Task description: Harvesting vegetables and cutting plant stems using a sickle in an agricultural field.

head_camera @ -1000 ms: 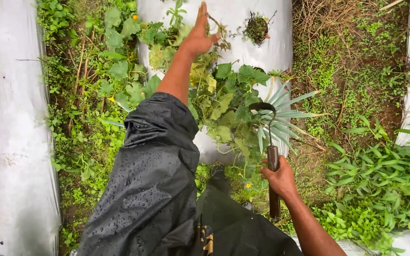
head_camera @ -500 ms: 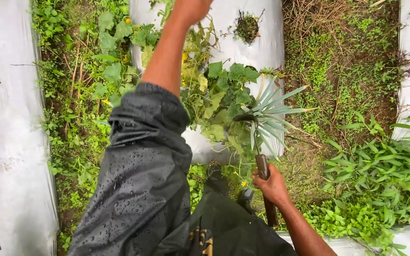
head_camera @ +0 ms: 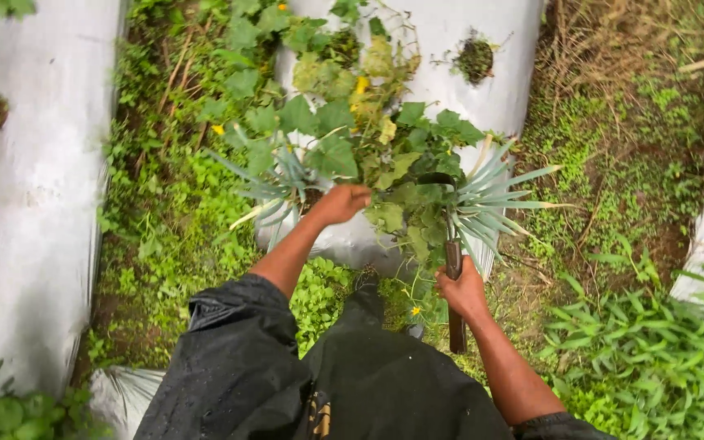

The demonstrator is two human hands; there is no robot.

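Note:
My left hand point(head_camera: 342, 202) is closed on the stems of a leafy green vine point(head_camera: 368, 155) that sprawls over the white plastic-covered bed point(head_camera: 490, 90). My right hand point(head_camera: 462, 289) grips the dark wooden handle of a curved sickle point(head_camera: 452, 261), whose blade reaches up into the leaves near a spiky grey-green plant point(head_camera: 490, 200). A second spiky plant point(head_camera: 275, 183) sits just left of my left hand. My wet black sleeve point(head_camera: 238, 367) fills the lower middle.
Another white mulch sheet with round planting holes point(head_camera: 34, 179) lies on the left. Weedy furrows point(head_camera: 165, 220) run between the beds. Dry brown grass point(head_camera: 613, 49) lies at the upper right, and dense long-leaved weeds point(head_camera: 662, 350) at the lower right.
My left hand has come back from the far end of the bed and closed on the vine near the spiky plants. My right hand has stayed on the sickle handle.

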